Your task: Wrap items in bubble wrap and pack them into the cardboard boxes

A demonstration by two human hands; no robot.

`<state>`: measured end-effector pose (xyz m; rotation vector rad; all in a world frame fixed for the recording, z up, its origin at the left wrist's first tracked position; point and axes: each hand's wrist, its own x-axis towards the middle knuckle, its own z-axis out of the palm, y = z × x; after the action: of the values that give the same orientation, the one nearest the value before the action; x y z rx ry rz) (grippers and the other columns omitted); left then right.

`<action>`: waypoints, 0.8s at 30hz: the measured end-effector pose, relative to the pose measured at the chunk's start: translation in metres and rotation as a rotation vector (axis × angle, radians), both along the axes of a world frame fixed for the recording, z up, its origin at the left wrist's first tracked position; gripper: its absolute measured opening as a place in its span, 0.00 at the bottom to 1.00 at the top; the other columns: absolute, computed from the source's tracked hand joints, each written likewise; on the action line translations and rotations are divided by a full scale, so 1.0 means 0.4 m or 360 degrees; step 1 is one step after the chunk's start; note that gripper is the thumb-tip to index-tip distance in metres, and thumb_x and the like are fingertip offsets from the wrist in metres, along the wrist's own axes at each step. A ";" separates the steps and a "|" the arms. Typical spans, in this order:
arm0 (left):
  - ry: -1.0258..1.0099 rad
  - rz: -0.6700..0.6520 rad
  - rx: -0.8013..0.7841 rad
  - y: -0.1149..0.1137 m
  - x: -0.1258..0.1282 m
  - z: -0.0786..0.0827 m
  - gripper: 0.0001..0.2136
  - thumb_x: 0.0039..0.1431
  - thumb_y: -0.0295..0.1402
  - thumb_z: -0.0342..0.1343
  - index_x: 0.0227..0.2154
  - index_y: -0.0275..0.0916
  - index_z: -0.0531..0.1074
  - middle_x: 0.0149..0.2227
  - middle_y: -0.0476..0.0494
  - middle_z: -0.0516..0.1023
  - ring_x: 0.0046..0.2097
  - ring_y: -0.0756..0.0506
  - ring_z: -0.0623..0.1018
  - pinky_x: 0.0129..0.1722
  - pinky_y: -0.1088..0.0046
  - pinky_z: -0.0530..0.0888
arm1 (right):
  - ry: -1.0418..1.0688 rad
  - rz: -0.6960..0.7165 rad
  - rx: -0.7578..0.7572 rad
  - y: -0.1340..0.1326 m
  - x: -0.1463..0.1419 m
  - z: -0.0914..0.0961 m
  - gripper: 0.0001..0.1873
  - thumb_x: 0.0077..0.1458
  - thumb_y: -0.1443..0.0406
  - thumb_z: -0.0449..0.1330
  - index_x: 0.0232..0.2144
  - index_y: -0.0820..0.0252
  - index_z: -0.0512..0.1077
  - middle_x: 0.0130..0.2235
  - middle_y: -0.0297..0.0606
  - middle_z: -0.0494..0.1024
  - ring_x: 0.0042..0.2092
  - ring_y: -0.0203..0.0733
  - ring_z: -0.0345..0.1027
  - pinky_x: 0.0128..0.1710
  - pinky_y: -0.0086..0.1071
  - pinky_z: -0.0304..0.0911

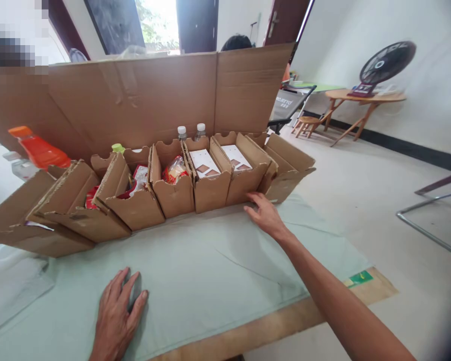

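Note:
A row of several open cardboard boxes (pixel 176 196) stands along the far side of the cloth-covered table (pixel 195 281). My right hand (pixel 265 214) reaches to the front of a box near the right end, fingertips at its lower wall, fingers apart. My left hand (pixel 118 311) rests on the pale green cloth, fingers spread, holding nothing. White cartons (pixel 204 163) sit in two boxes right of the middle. A red and clear food packet (pixel 175 170) lies in the middle box, and a red and white packet (pixel 140 179) in the box left of it.
Behind the boxes rises a tall cardboard panel (pixel 165 100). An orange bottle (pixel 43 149) leans at the left; clear white-capped bottles (pixel 200 131) stand behind the row. A folded white cloth (pixel 15 286) lies at the left. A fan (pixel 385 65) on a wooden table stands far right; a person's head shows behind the panel.

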<state>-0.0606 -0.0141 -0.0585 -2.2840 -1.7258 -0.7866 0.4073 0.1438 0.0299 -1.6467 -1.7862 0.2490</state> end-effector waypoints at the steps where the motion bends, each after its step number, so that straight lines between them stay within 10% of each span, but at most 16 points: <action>1: -0.0007 0.0005 -0.0008 -0.002 0.000 0.002 0.19 0.71 0.44 0.49 0.58 0.40 0.71 0.62 0.30 0.72 0.62 0.29 0.73 0.58 0.46 0.72 | -0.0010 0.0034 0.0000 -0.004 -0.006 -0.001 0.23 0.58 0.62 0.58 0.55 0.60 0.76 0.56 0.51 0.78 0.51 0.55 0.76 0.55 0.54 0.72; 9: 0.0063 -0.0039 -0.0029 -0.005 -0.015 0.011 0.19 0.70 0.43 0.50 0.58 0.41 0.69 0.62 0.29 0.71 0.60 0.28 0.74 0.56 0.45 0.73 | -0.0080 0.0322 0.0008 -0.023 -0.103 0.006 0.23 0.59 0.63 0.60 0.57 0.54 0.76 0.59 0.43 0.79 0.58 0.50 0.74 0.54 0.44 0.73; 17: 0.0033 -0.0046 -0.0090 -0.008 -0.017 0.007 0.18 0.70 0.44 0.48 0.56 0.41 0.69 0.61 0.28 0.71 0.60 0.26 0.74 0.56 0.41 0.73 | -0.0529 -0.0529 0.0675 -0.088 0.132 0.168 0.24 0.63 0.62 0.58 0.60 0.61 0.73 0.61 0.51 0.77 0.64 0.59 0.67 0.61 0.54 0.61; 24: 0.0032 -0.0019 -0.0079 -0.004 -0.016 0.006 0.19 0.71 0.45 0.47 0.55 0.39 0.70 0.60 0.27 0.72 0.59 0.27 0.74 0.55 0.43 0.73 | -0.1001 -0.0403 0.0189 -0.005 0.195 0.258 0.12 0.58 0.69 0.57 0.36 0.58 0.82 0.39 0.44 0.86 0.50 0.55 0.74 0.55 0.52 0.56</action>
<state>-0.0668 -0.0158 -0.0561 -2.3283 -1.7432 -0.7283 0.4851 0.1417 0.1332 -1.9753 -1.9416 -0.5364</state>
